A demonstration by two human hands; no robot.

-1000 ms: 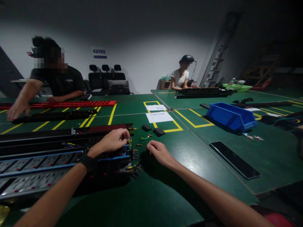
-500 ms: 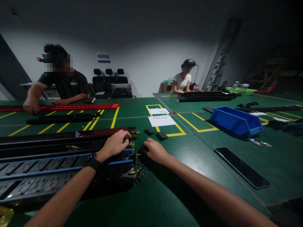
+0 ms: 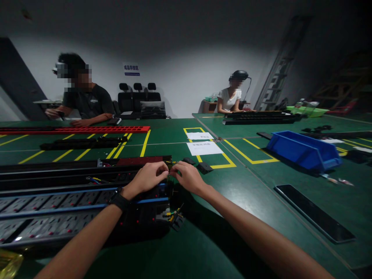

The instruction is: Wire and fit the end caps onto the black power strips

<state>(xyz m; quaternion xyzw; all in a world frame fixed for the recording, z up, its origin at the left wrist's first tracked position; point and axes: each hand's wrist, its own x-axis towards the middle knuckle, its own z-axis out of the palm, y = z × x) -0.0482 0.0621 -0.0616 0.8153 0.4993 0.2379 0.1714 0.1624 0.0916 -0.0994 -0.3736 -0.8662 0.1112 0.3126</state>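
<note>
Several long black power strips lie side by side at the left, among them a blue-edged power strip [image 3: 66, 199] with rows of sockets and red spots. My left hand [image 3: 148, 178] is over the right ends of the strips, thumb and fingers pinched. Close against its fingertips, my right hand [image 3: 187, 179] is pinched too, just beyond the strip ends. Whatever is between the fingertips is too small or hidden to make out. Below the hands, a black end piece [image 3: 176, 220] with yellow-green wires sticks out from the nearest strip. Two small black blocks [image 3: 205, 167] rest just past my right hand.
A blue bin [image 3: 302, 151] and a phone [image 3: 314, 213] are on the green table at the right. White paper labels [image 3: 205, 148] lie inside yellow tape lines. Across the table, one person sits behind a red rack [image 3: 116, 129], another behind black strips [image 3: 258, 117].
My right hand has moved up and left, its fingertips now meeting those of my left hand. The view has shifted slightly. The person at the far left has raised a hand off the red rack.
</note>
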